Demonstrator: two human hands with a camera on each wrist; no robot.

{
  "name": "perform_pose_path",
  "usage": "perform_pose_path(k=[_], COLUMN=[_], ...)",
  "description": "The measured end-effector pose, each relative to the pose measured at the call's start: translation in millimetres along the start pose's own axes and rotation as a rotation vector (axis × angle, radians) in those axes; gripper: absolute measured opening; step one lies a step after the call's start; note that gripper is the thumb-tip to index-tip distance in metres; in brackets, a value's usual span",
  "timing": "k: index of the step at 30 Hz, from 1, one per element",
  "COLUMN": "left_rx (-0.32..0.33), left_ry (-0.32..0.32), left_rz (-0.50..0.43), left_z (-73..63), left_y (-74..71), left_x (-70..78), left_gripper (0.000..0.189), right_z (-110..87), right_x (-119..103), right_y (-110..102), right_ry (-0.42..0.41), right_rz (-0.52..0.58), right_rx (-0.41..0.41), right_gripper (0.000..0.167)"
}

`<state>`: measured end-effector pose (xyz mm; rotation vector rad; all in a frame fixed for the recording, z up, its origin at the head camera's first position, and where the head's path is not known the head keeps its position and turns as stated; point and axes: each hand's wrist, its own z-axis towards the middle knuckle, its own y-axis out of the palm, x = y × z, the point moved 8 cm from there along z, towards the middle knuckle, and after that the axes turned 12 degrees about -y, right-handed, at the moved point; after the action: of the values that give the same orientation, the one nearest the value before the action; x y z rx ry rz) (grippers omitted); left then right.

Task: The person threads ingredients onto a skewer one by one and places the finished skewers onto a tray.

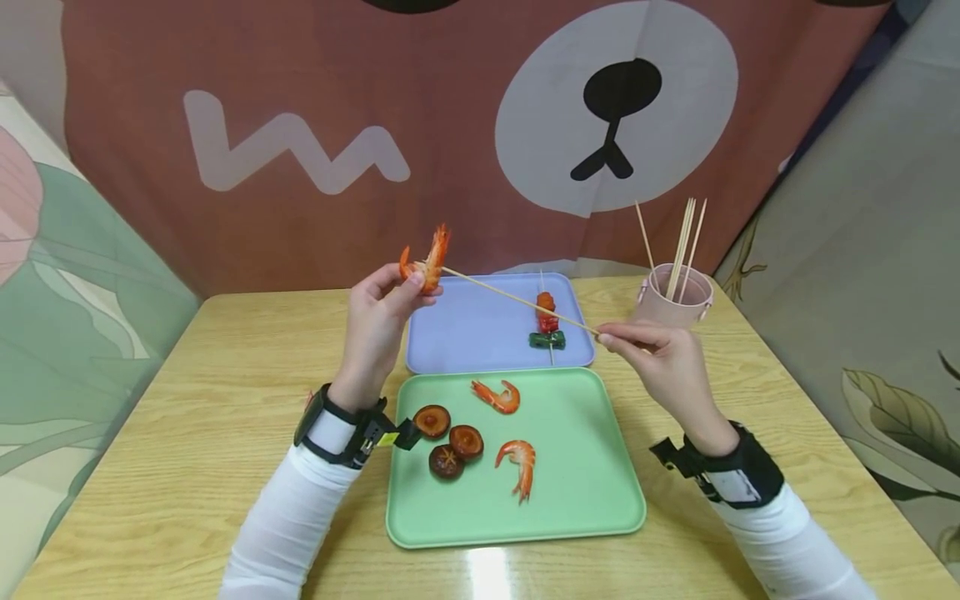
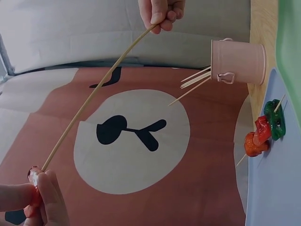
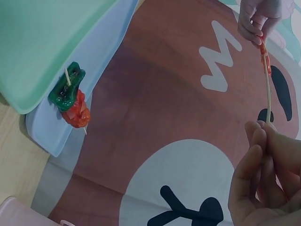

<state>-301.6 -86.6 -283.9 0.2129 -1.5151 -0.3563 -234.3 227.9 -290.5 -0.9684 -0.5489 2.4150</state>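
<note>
L hand (image 1: 375,315) pinches shrimp (image 1: 437,260); R hand (image 1: 666,358) pinches bamboo skewer (image 1: 517,299), running approx. 4 o'clock from shrimp. Lavender tray (image 1: 465,333) @ 12 o'clock of green tray (image 1: 585,475).

The left arm (image 1: 288,508) and the right arm (image 1: 787,525), both in white fabric sleeves (image 1: 273,546), reach forward, each wrist (image 1: 354,395) wrapped in a black strap (image 1: 759,467). The left hand (image 1: 381,317) is raised, pinching between thumb and fingers; the right hand (image 1: 666,360), well apart, angles leftward, thumb and fingertips (image 1: 604,335) pinched together.
</note>
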Motion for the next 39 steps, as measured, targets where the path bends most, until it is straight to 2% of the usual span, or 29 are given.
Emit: perform_pose_path(k=[9, 13, 19, 25, 29, 31, 39], left_rx=[0.025, 0.005, -0.049, -0.022, 0.007, 0.001, -0.002], left_ry=[0.037, 0.011, -0.077, -0.161, -0.161, -0.172, -0.169], left_rz=[0.08, 0.085, -0.039, -0.145, -0.161, -0.167, -0.158], left_z=[-0.7, -0.3, 0.9, 2.8, 3.1, 2.3, 1.5], left_y=[2.0, 2.7, 3.1, -0.7, -2.1, -0.1, 7.2], left_x=[-0.2, -0.6, 0.1, -5.0, -7.9, -10.5, -17.1], left_gripper=[0.009, 0.007, 0.005, 0.007, 0.005, 0.005, 0.013], right_z=[0.0, 1.1, 1.9, 1.0, -1.0, -1.7, -2.7], right_x=[2.0, 1.8, 0.8, -8.3, -12.7, -14.3, -14.9], right_y=[-2.2, -3.1, -2.3, 2.4, 6.0, 7.8, 6.1], right_ry=[-0.004, -0.008, 0.021, -0.036, -0.088, -0.102, -0.096], right_rz=[0.02, 0.052, 0.082, 0.078, 0.058, 0.062, 0.029], right_rx=[0.035, 0.039, 0.014, -0.003, -0.012, -0.014, 0.009], right_gripper=[0.015, 0.017, 0.017, 0.015, 0.015, 0.015, 0.014])
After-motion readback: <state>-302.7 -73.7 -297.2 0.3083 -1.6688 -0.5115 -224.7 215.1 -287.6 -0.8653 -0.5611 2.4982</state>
